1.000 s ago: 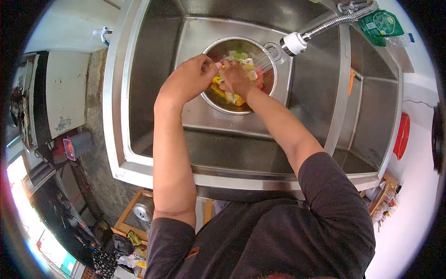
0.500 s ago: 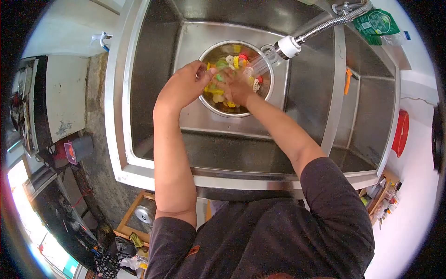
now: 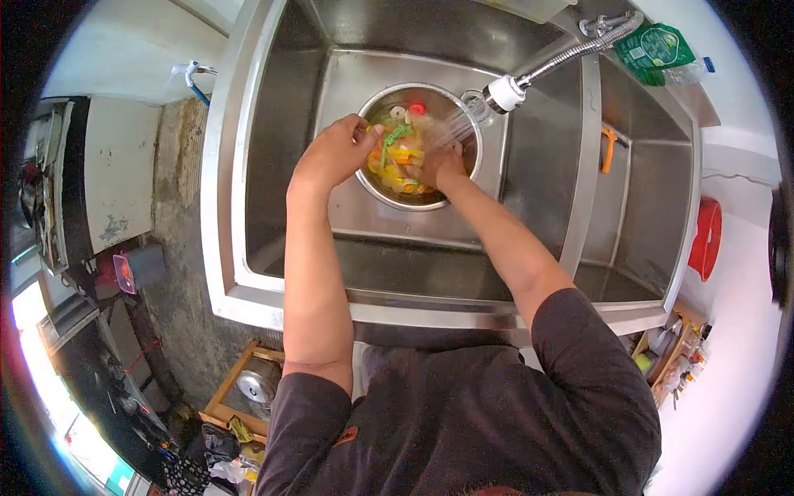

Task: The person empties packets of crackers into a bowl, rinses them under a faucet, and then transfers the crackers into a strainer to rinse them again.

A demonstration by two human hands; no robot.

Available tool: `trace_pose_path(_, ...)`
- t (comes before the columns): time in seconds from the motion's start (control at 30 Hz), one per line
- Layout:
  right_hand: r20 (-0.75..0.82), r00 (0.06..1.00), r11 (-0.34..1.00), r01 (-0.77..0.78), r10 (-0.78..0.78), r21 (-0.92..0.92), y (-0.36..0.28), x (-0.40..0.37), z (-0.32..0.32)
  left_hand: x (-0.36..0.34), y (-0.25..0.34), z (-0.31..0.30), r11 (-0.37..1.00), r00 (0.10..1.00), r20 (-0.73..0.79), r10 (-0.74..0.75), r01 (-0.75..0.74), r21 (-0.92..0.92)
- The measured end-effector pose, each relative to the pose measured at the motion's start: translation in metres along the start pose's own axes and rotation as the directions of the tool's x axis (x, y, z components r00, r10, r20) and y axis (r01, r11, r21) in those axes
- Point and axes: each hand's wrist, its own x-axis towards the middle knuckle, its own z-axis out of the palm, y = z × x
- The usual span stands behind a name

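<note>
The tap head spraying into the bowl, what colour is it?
The tap head is mostly white, seen in the head view.

Soft, fairly bright light fills the room, burning out to white glare at the opening (image 3: 87, 450) on the lower left. Pale reflections lie on the steel sink (image 3: 364, 74). Blur smears the right grip (image 3: 442, 168), the water spray (image 3: 456, 131) and the colourful pieces (image 3: 401, 157). Fisheye distortion bends the edges; the corners go black.

- Right hand (image 3: 444, 168): blurred, fingertips indistinct.
- Coloured pieces (image 3: 405, 155): partly blurred, identity unclear.
- Left hand (image 3: 333, 153): some fingers hidden.
- Pale container (image 3: 533, 7): cut off by top edge.
</note>
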Motion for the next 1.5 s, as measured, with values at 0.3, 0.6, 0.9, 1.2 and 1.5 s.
trace_pose_path(0.3,-0.161,0.939,0.935,0.326,-0.303,0.14,0.035,-0.007,-0.006,0.052,-0.108,0.078,0.96,0.885,-0.403,-0.235,0.276,0.046)
trace_pose_path(0.6,-0.51,0.808,0.876,-0.015,0.295,0.483,0.074,0.01,-0.011,0.056,-0.111,0.111,0.85,0.875,-0.067,-0.48,0.445,-0.282)
trace_pose_path(0.9,-0.469,0.803,0.801,-0.018,0.368,0.598,0.092,0.014,-0.004,0.058,-0.146,0.106,0.717,0.85,0.113,-0.514,0.498,-0.487)
trace_pose_path(1.2,-0.595,0.415,0.512,0.302,0.689,0.804,0.177,0.011,-0.202,0.047,-0.135,0.09,0.859,0.887,0.024,-0.461,0.453,-0.24)
trace_pose_path(1.5,-0.732,0.372,0.762,0.09,0.571,0.641,0.255,0.048,-0.249,0.024,-0.069,0.028,0.89,0.891,0.018,-0.454,0.455,-0.03)
